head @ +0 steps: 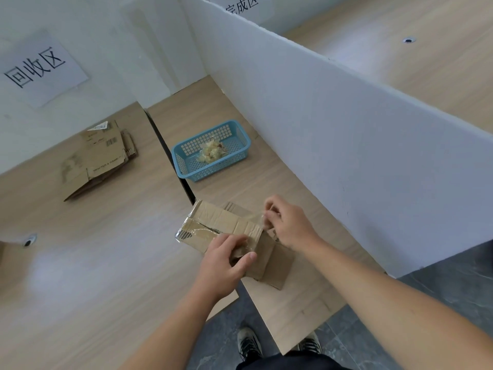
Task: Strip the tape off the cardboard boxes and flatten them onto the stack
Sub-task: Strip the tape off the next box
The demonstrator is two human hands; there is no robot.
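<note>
— Where are we with the cardboard box (226,228)?
— We are working it on the right-hand table (293,311), with its left end reaching over the gap (168,156) between the two tables; we are judging this to be the tape-stripping step, with flattening not yet begun.
— How are we holding it?
— Our left hand (224,260) is gripping the near end, fingers and thumb curled round a flap; our right hand (288,225) is pinching a strip of clear tape (262,218) at the far-right edge, fingertips closed on it.
— Is tape showing elsewhere?
— We are seeing a glossy band along the top seam toward the left end; so we are judging this box as partway done.
— And next?
— We are thinking the pull wants to run low and steady along the seam while the left hand is bracing the box; then the strip is going to the blue basket (184,166), where a wad of tape (212,153) is lying; the flattened stack (98,158) is sitting on the left table (80,263), well apart.
</note>
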